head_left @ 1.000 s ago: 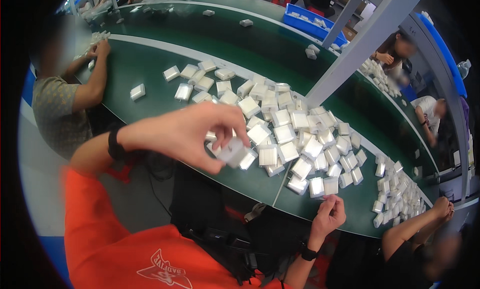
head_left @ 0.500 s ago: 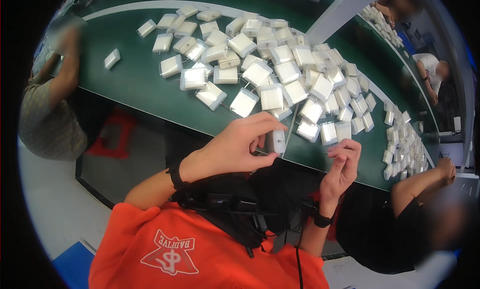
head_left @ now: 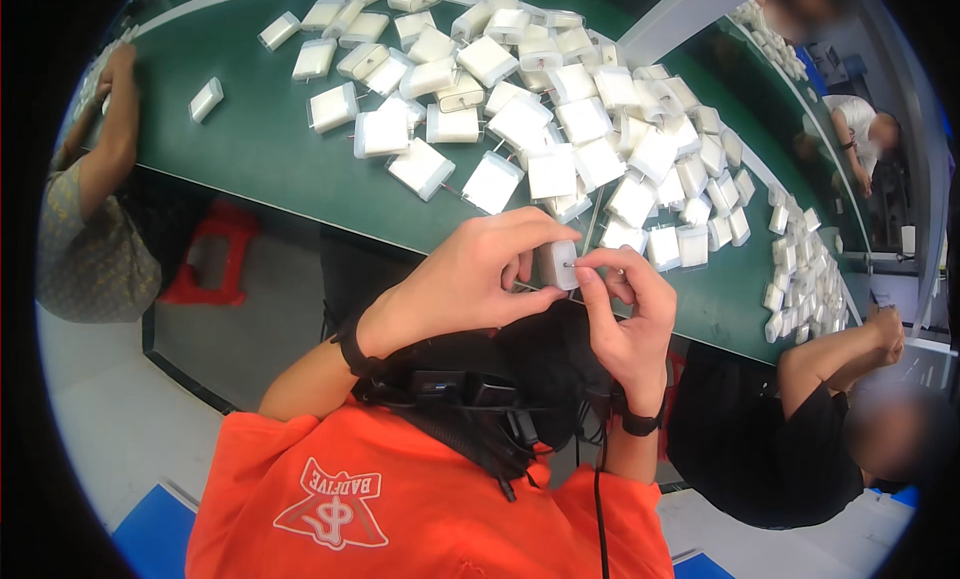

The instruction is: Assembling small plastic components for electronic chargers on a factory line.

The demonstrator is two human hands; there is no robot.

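Far left, co-worker (head_left: 95,269) is sitting at green table (head_left: 270,169); lone white block (head_left: 206,100) is lying nearby. Red stool (head_left: 232,247) is standing below. Left hand (head_left: 485,271) is gripping held block (head_left: 556,266) between thumb and fingers, near table edge; large pile (head_left: 583,121) is spreading beyond. Right hand (head_left: 635,314) is holding thumb and forefinger narrowly together at block's pin (head_left: 569,266); whether gripping it, cannot tell. Smaller heap (head_left: 790,274) is lying right, near black-clad co-worker (head_left: 740,444).
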